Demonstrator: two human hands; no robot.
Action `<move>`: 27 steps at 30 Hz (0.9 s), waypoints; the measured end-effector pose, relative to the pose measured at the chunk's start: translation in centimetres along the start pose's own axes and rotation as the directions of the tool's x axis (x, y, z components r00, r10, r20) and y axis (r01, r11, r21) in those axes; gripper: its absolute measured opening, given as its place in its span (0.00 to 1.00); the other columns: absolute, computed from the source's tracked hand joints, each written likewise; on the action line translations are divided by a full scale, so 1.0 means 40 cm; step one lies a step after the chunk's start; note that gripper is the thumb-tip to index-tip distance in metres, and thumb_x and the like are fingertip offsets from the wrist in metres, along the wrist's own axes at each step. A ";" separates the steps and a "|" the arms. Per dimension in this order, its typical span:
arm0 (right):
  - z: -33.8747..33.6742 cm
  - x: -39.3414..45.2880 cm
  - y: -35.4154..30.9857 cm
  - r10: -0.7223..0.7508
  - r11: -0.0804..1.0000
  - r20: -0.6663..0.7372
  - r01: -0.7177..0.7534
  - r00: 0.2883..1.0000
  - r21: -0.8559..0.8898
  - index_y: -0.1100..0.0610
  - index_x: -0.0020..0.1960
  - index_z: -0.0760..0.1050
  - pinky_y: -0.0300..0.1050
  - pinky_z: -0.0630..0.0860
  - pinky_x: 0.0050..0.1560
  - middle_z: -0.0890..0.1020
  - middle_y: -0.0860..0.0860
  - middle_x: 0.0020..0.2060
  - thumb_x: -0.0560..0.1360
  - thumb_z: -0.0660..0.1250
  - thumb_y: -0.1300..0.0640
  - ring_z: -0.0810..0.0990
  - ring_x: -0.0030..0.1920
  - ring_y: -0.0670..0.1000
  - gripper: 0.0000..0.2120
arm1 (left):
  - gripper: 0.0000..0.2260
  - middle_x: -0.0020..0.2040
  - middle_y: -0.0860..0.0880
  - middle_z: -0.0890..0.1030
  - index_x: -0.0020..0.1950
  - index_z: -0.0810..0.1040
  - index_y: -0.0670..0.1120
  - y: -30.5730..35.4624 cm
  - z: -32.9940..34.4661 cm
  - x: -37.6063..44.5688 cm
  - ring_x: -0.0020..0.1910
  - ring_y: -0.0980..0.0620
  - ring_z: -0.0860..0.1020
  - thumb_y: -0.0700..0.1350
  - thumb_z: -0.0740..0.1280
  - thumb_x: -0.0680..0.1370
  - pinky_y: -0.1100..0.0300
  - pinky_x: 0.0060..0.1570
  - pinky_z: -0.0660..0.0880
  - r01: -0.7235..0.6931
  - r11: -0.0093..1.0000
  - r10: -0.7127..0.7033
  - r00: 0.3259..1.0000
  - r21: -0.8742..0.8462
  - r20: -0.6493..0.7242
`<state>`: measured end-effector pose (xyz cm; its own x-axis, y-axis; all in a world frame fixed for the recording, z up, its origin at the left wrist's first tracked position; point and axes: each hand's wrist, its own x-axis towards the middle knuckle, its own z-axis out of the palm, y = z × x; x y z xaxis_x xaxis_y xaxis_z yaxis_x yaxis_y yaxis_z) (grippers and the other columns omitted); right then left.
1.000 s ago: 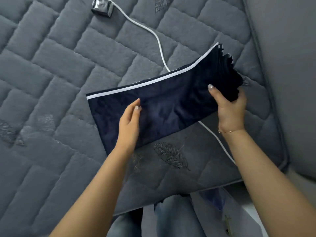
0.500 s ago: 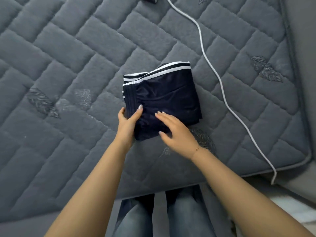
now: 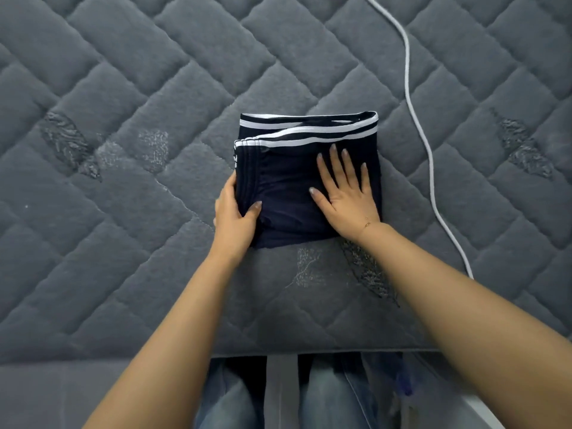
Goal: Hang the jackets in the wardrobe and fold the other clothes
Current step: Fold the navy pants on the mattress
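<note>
garment: folded navy garment (image 3: 294, 193) with white stripes on grey quilted mattress (image 3: 123, 212)
left hand (image 3: 233, 218): grips its left edge — thumb on top
right hand (image 3: 346, 193): fingers spread, flat on top
white cable (image 3: 414, 113): right of garment

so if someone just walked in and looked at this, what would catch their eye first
Most likely the folded navy garment with white stripes, a dark square in the middle of the grey quilted mattress. Next, the hands on it: the right hand lies flat on top, and the left hand grips its left edge. A white cable snakes down the right side.
</note>
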<state>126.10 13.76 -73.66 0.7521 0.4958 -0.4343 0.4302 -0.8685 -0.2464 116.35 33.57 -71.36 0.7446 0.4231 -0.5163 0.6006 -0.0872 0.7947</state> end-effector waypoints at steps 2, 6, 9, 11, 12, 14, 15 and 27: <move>-0.010 -0.011 0.013 -0.084 0.977 -0.086 0.099 0.993 0.189 0.50 0.80 0.47 0.57 0.38 0.77 0.44 0.51 0.79 0.83 0.52 0.45 0.40 0.78 0.51 0.29 | 0.33 0.70 0.53 0.61 0.77 0.60 0.51 -0.007 0.001 0.009 0.68 0.54 0.66 0.45 0.71 0.76 0.53 0.71 0.64 0.074 0.997 -0.073 0.994 0.009 -0.085; -0.047 -0.069 0.106 0.248 0.827 -0.515 0.097 0.821 0.553 0.60 0.70 0.68 0.44 0.62 0.71 0.72 0.55 0.67 0.78 0.67 0.55 0.68 0.68 0.51 0.22 | 0.38 0.66 0.52 0.73 0.64 0.71 0.51 -0.002 -0.003 0.015 0.59 0.57 0.79 0.67 0.77 0.61 0.58 0.57 0.77 0.249 0.927 -0.276 0.960 -0.280 -0.058; -0.066 -0.068 0.163 0.545 0.445 -0.115 -0.170 0.830 0.879 0.59 0.65 0.69 0.43 0.73 0.57 0.77 0.49 0.51 0.74 0.73 0.51 0.76 0.55 0.47 0.25 | 0.43 0.60 0.52 0.81 0.64 0.73 0.50 0.009 0.010 0.024 0.55 0.56 0.82 0.71 0.77 0.57 0.57 0.56 0.78 0.343 0.883 -0.357 0.934 -0.321 0.015; -0.072 -0.041 0.179 0.482 0.268 0.140 -0.298 0.865 0.916 0.57 0.65 0.71 0.40 0.76 0.55 0.79 0.48 0.51 0.72 0.74 0.51 0.79 0.53 0.46 0.25 | 0.39 0.59 0.50 0.83 0.65 0.75 0.47 0.008 0.035 0.013 0.56 0.52 0.82 0.68 0.77 0.61 0.55 0.58 0.78 0.384 0.855 -0.375 0.922 -0.348 0.097; -0.075 -0.024 0.187 0.435 0.241 0.187 -0.314 0.881 0.919 0.57 0.65 0.72 0.40 0.77 0.55 0.81 0.48 0.53 0.72 0.75 0.52 0.80 0.54 0.46 0.24 | 0.34 0.57 0.51 0.84 0.63 0.77 0.47 0.009 0.050 0.003 0.55 0.51 0.83 0.65 0.76 0.65 0.56 0.56 0.78 0.392 0.840 -0.369 0.920 -0.376 0.133; -0.087 0.002 0.193 0.318 0.144 0.278 -0.336 0.906 0.931 0.57 0.65 0.73 0.43 0.79 0.55 0.84 0.52 0.55 0.73 0.74 0.53 0.82 0.55 0.50 0.23 | 0.23 0.53 0.50 0.85 0.59 0.80 0.48 0.017 0.076 -0.026 0.54 0.51 0.83 0.59 0.75 0.70 0.59 0.50 0.81 0.416 0.778 -0.367 0.909 -0.471 0.197; -0.098 0.009 0.191 0.249 0.106 0.332 -0.367 0.910 0.924 0.57 0.65 0.74 0.44 0.79 0.54 0.84 0.52 0.55 0.72 0.74 0.54 0.83 0.56 0.51 0.23 | 0.20 0.53 0.49 0.85 0.59 0.80 0.47 0.021 0.084 -0.043 0.53 0.50 0.83 0.56 0.74 0.72 0.59 0.49 0.81 0.431 0.735 -0.375 0.902 -0.523 0.216; -0.300 -0.195 -0.229 -0.186 0.312 0.366 -0.299 0.912 0.902 0.55 0.62 0.77 0.42 0.81 0.44 0.85 0.53 0.54 0.65 0.76 0.55 0.84 0.53 0.53 0.26 | 0.22 0.58 0.47 0.83 0.65 0.77 0.50 0.040 -0.229 -0.523 0.56 0.48 0.82 0.50 0.74 0.72 0.57 0.46 0.81 0.145 0.501 -0.328 0.944 -0.853 -0.032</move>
<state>122.28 17.86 -57.63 0.4229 0.6131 -0.6673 -0.5409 -0.4201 -0.7287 99.08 32.86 -56.37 0.4966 0.4572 -0.7378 0.1600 0.7872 0.5956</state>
